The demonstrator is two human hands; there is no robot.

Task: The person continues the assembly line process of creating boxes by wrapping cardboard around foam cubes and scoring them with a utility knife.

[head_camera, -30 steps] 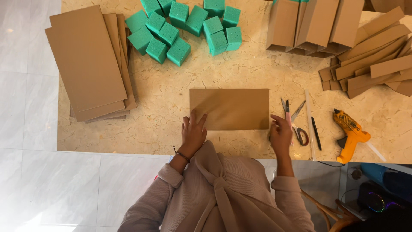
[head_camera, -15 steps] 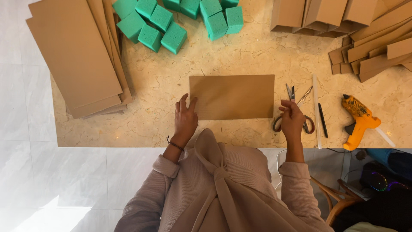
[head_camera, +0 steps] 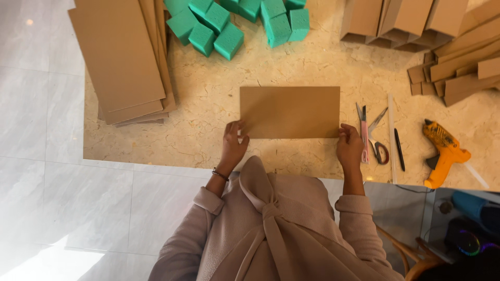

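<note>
Brown cardboard sheet [head_camera: 289, 112], one single flat rectangle, lies in the middle of the beige marbled desk [head_camera: 208, 130], its long edges running side to side. The left hand [head_camera: 234, 143] rests at the sheet's near left corner, fingers spread and bent, their tips touching the edge; whether it pinches the card or only presses on it I cannot tell. The right hand [head_camera: 349, 147] sits at the near right corner, fingers curled loosely against the edge, likewise touching rather than clearly gripping. Just beside the right hand lie one pink utility knife [head_camera: 364, 132] and one pair of scissors [head_camera: 378, 140] with dark handles, blades open; next to these are one long pale ruler [head_camera: 391, 138] and one black pen [head_camera: 399, 149], all roughly parallel. Further right rests one orange glue gun [head_camera: 444, 152]. Well apart at far left is one stack of large cardboard sheets [head_camera: 122, 60], at least four layers showing at the edges. At the far edge sits a cluster of green foam blocks [head_camera: 229, 23], about nine in view, some cut off by the frame. Folded cardboard boxes [head_camera: 403, 21], at least three, stand at the far right beside a loose pile of narrow cardboard strips [head_camera: 461, 70].
</note>
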